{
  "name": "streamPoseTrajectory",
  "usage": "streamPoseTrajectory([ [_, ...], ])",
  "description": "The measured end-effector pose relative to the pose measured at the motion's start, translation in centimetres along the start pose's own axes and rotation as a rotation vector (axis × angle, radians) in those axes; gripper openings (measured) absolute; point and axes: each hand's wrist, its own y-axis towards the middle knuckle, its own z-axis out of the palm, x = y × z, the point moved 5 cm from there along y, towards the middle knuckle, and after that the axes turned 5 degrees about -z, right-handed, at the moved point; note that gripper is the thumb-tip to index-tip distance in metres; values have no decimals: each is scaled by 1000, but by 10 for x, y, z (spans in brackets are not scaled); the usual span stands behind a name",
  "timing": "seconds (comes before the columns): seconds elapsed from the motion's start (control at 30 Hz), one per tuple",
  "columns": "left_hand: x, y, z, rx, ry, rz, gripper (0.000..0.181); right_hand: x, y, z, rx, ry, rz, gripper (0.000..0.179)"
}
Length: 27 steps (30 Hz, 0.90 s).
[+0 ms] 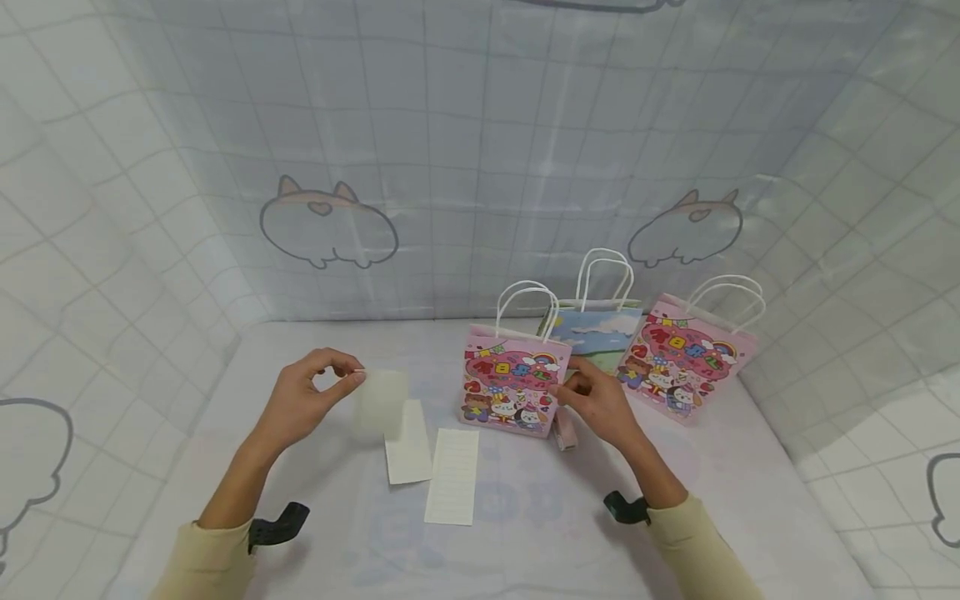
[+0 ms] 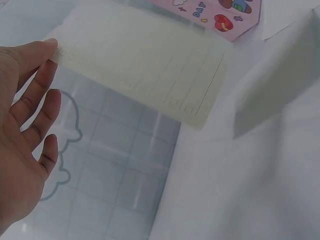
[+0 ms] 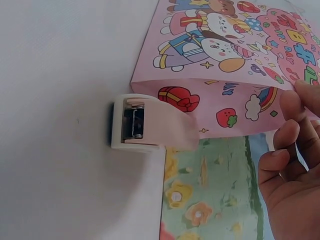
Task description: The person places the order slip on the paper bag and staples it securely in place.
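Holding up a small pale card (image 1: 381, 400), the left hand (image 1: 303, 404) pinches its edge between thumb and fingertip. The card is in the air, above the table and away from the bags. In the left wrist view you can see faint lines on it, like a note card.

The right hand (image 1: 600, 404) reaches to the near pink bag (image 1: 512, 385). Its fingers are bent and touch the bag's edge, but I cannot tell if they really grip it. A little white tape holder (image 3: 137, 122) lies on the table, tucked just under that bag's corner.

I think the work is only at its start. Two more paper slips (image 1: 431, 462) lie flat on the table, not yet used. No card looks stuck on or put into a bag yet, as far as the pictures show. Three bags wait: the near pink bag, a green and blue bag (image 1: 600, 329) behind it, and another pink bag (image 1: 686, 358) to the right.

The table (image 1: 750, 500) has a soft white cloth on it. Around it hangs a pale checked curtain (image 1: 480, 167) with drawn cat shapes.
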Motion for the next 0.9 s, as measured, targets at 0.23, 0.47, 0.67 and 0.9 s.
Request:
streamPoseTrajectory([
  [0.23, -7, -1, 1, 12, -12, 7, 10, 0, -2, -3, -4, -13, -2, 37],
  [0.47, -20, 1, 10, 29, -30, 35, 13, -1, -3, -3, 8, -9, -4, 34],
  [0.67, -48, -1, 18, 55, -71, 55, 13, 0, -5, -3, 7, 3, -9, 36],
  [0.9, -53, -2, 36, 94, -124, 61, 14, -1, -8, -4, 12, -3, -18, 38],
])
